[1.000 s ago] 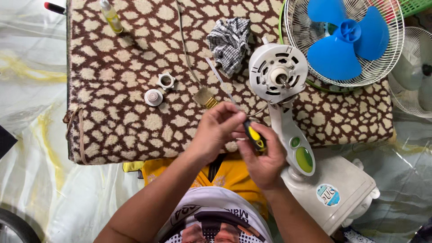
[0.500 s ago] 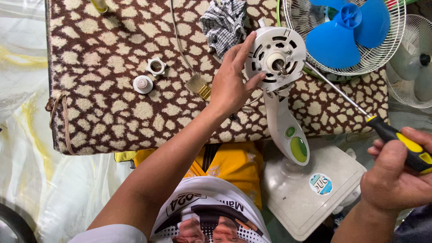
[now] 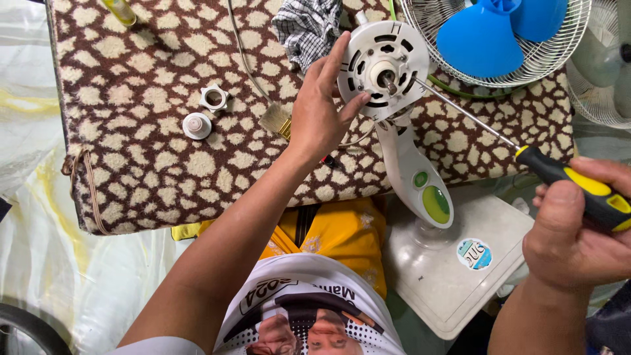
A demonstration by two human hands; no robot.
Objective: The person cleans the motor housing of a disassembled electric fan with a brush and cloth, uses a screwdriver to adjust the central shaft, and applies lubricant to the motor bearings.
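My left hand (image 3: 322,108) rests its fingers against the left side of a white round fan motor housing (image 3: 383,59), which stands on a white stand with a green button (image 3: 420,181). My right hand (image 3: 582,227) grips the black and yellow handle of a long screwdriver (image 3: 572,181). Its metal shaft runs up and left, with the tip at the right side of the motor housing.
A brown spotted mat (image 3: 131,131) carries a white cap (image 3: 196,125), a white plastic nut (image 3: 214,98), a small paintbrush (image 3: 276,119) and a checked cloth (image 3: 307,23). A wire grille with blue blades (image 3: 499,36) lies at top right. The white fan base (image 3: 447,269) sits below.
The hands, first together at my lap on the screwdriver, have parted. My left hand went up to the motor housing; my right hand drew out to the right, screwdriver tip against the housing.
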